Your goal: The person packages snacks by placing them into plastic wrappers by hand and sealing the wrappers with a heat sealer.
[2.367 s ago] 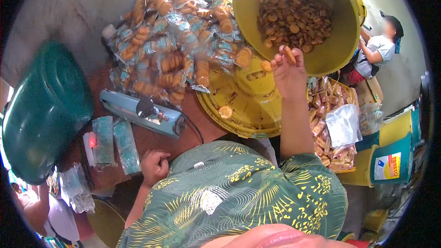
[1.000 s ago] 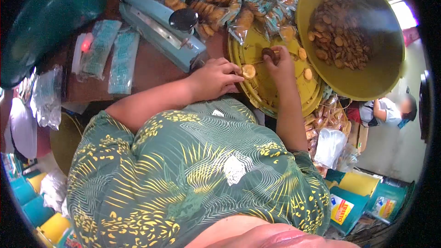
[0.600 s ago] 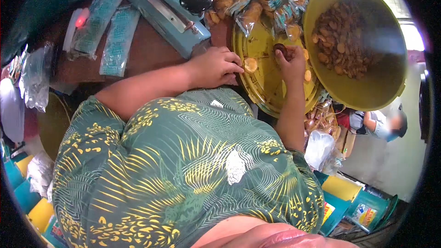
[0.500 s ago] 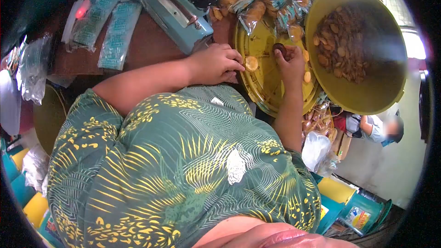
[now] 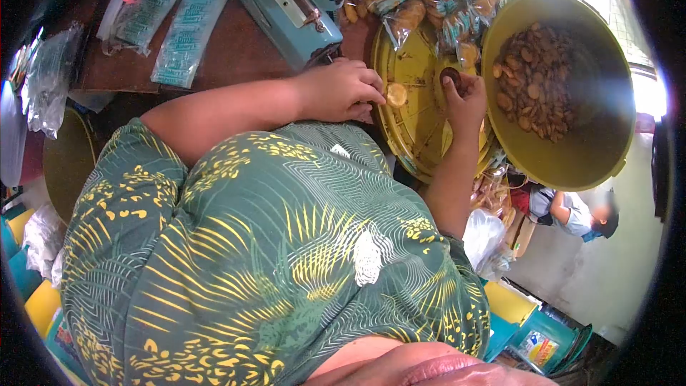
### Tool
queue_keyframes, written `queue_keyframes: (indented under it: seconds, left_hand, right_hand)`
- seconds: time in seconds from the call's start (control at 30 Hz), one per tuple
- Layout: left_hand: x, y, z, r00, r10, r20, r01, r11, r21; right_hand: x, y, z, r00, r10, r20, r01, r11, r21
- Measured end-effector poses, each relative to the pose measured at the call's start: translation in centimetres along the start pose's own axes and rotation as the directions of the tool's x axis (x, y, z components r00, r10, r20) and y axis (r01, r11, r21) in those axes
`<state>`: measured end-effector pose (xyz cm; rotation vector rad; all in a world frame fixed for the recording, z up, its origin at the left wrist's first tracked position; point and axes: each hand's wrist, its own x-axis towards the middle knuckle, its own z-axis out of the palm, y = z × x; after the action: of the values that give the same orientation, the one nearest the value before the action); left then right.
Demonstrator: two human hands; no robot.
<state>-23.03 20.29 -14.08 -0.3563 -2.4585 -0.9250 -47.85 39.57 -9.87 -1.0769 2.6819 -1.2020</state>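
Observation:
My left hand [image 5: 343, 91] rests at the left edge of a round yellow lid [image 5: 409, 64], its fingers loosely bent and apart, with nothing visible in them. One pale round biscuit [image 5: 396, 95] lies on the lid just beyond its fingertips. Over the lid's right part, my right hand [image 5: 466, 100] pinches a dark brown round biscuit [image 5: 450, 76] between thumb and fingers. Close to the right hand, a deep yellow tub [image 5: 600, 121] leans toward me with many brown biscuits [image 5: 532, 82] inside.
A blue heat sealer [image 5: 286, 11] with a black knob stands beyond my left hand. Printed plastic bags [image 5: 191, 32] lie on the brown table [image 5: 128, 75]. Filled biscuit bags [image 5: 429, 0] are heaped behind the lid. A person [image 5: 572, 211] is in the background at right.
The view has shifted slightly. Pale biscuits seen beside my right hand earlier no longer show. The dark biscuit remains in my right hand; my left hand stays near the lid's edge.

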Motion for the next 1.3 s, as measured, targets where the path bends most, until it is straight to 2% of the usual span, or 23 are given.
queue_keyframes:
  seconds: [0.13,0.33,0.53,0.63,0.73,0.83,1.03,1.13,1.23,1.3]
  left_hand:
    - [0.1,-0.1,0.1,1.0,-0.009,0.02,0.009,1.0,-0.002]
    - [0.1,0.1,-0.2,1.0,-0.006,0.024,0.006,1.0,-0.016]
    - [0.1,0.2,-0.3,1.0,-0.007,0.022,0.008,1.0,-0.011]
    - [0.2,0.1,-0.3,1.0,0.004,0.02,-0.004,1.0,-0.004]
    - [0.1,0.1,-0.3,1.0,0.011,0.013,-0.011,1.0,0.004]
    - [0.1,0.1,-0.3,1.0,0.009,0.005,-0.009,1.0,-0.001]
    - [0.1,0.0,-0.3,1.0,0.012,0.01,-0.012,1.0,-0.007]
    - [0.1,0.0,-0.4,1.0,0.003,0.015,-0.002,1.0,-0.019]
    - [0.1,0.2,-0.5,1.0,-0.011,0.027,0.011,1.0,-0.02]
    - [0.1,0.3,-0.6,0.999,-0.027,0.044,0.028,0.999,-0.017]
  right_hand:
    - [-0.6,-1.6,-0.5,0.994,0.059,0.089,-0.049,0.992,-0.114]
    - [-1.0,-2.5,0.4,0.995,0.061,0.08,-0.053,0.994,-0.095]
    - [-1.2,-2.5,-0.2,0.994,-0.014,0.112,0.028,0.992,-0.12]
    - [-1.4,-3.9,-0.7,0.991,0.035,0.131,-0.003,0.971,-0.239]
    - [-1.2,-4.2,-0.8,0.983,0.08,0.163,-0.039,0.97,-0.24]
    - [-0.9,-3.5,-0.9,0.979,0.053,0.196,-0.01,0.977,-0.213]
    - [-0.6,-5.3,-1.5,0.97,0.03,0.243,0.057,0.938,-0.341]
    - [-0.2,-4.7,-1.5,0.958,0.013,0.288,0.078,0.95,-0.304]
    - [-0.2,-5.6,-1.9,0.947,-0.019,0.319,0.154,0.902,-0.403]
    - [-0.1,-5.8,-1.9,0.941,0.022,0.339,0.126,0.905,-0.407]
